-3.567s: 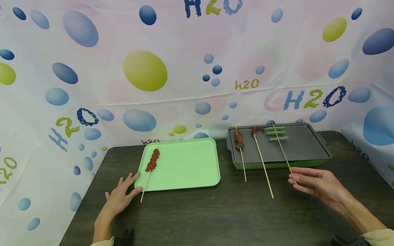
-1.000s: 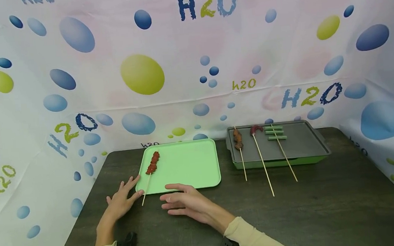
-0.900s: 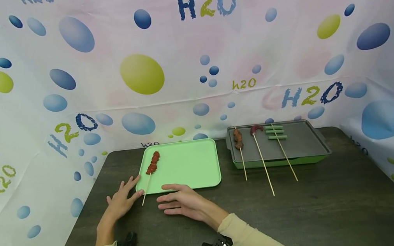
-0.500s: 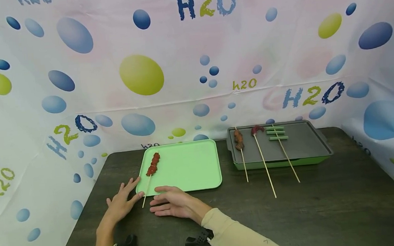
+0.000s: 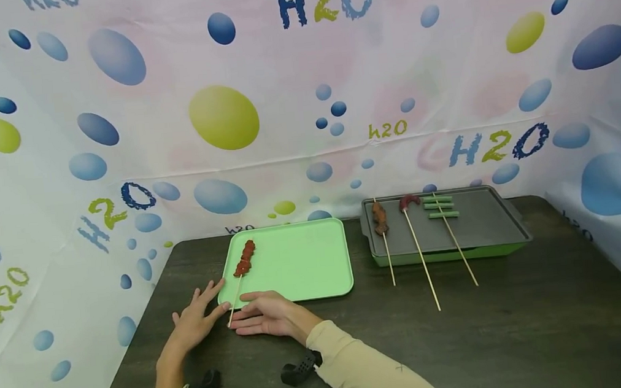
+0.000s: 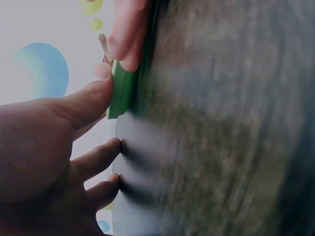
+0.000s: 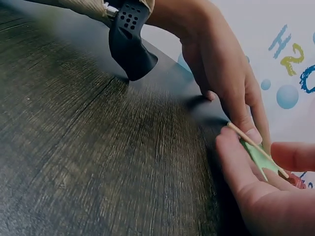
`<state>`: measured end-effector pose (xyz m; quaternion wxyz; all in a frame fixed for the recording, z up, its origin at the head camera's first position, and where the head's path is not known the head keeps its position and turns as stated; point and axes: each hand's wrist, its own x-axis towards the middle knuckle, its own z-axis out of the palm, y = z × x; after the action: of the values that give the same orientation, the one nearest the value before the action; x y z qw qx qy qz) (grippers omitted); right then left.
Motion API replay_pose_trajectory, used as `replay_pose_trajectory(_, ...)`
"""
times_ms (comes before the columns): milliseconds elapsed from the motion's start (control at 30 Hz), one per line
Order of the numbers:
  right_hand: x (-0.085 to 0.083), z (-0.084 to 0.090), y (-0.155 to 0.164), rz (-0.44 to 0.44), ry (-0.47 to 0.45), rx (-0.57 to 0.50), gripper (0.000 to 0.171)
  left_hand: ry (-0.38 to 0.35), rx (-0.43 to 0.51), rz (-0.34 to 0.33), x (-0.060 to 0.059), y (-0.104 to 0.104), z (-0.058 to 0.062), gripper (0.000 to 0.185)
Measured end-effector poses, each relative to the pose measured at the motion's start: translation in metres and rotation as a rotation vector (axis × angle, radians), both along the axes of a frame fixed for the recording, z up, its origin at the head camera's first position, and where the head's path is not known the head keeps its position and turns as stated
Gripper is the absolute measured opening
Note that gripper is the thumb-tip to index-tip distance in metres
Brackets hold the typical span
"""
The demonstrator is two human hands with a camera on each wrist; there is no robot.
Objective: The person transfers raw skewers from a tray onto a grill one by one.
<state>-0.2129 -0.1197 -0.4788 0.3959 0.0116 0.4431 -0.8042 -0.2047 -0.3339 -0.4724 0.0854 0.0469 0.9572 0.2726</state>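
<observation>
Dark counter (image 5: 467, 340), bubble backdrop: right hand (image 5: 262, 314) reaching meat skewer (image 5: 240, 273) on green tray (image 5: 300, 262), fingers not closed yet; left hand (image 5: 194, 318) flat, steadying. Probably next: pinching stick.

Bright, even light fills the head view, with soft shadows under the hands and curved bending at the edges. The left wrist view is dim and smeared (nearly all out of focus); the right wrist view blurs up close.
</observation>
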Motion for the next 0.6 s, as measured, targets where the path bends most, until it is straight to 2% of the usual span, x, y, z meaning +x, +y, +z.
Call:
replay_pose_trajectory(267,-0.002,-0.001,-0.003,-0.005,0.007,-0.01,0.052,0.001,0.008,0.001,0.0,0.001,0.002,0.071)
replay_pose_trajectory(500,0.0,0.005,-0.004,-0.101,-0.024,0.006,0.045,0.009,0.009,0.0,0.0,-0.001,0.001,0.07)
replay_pose_trajectory(600,0.0,0.009,-0.005,-0.139,0.002,0.017,0.043,0.013,0.01,0.0,0.0,-0.001,0.0,0.07)
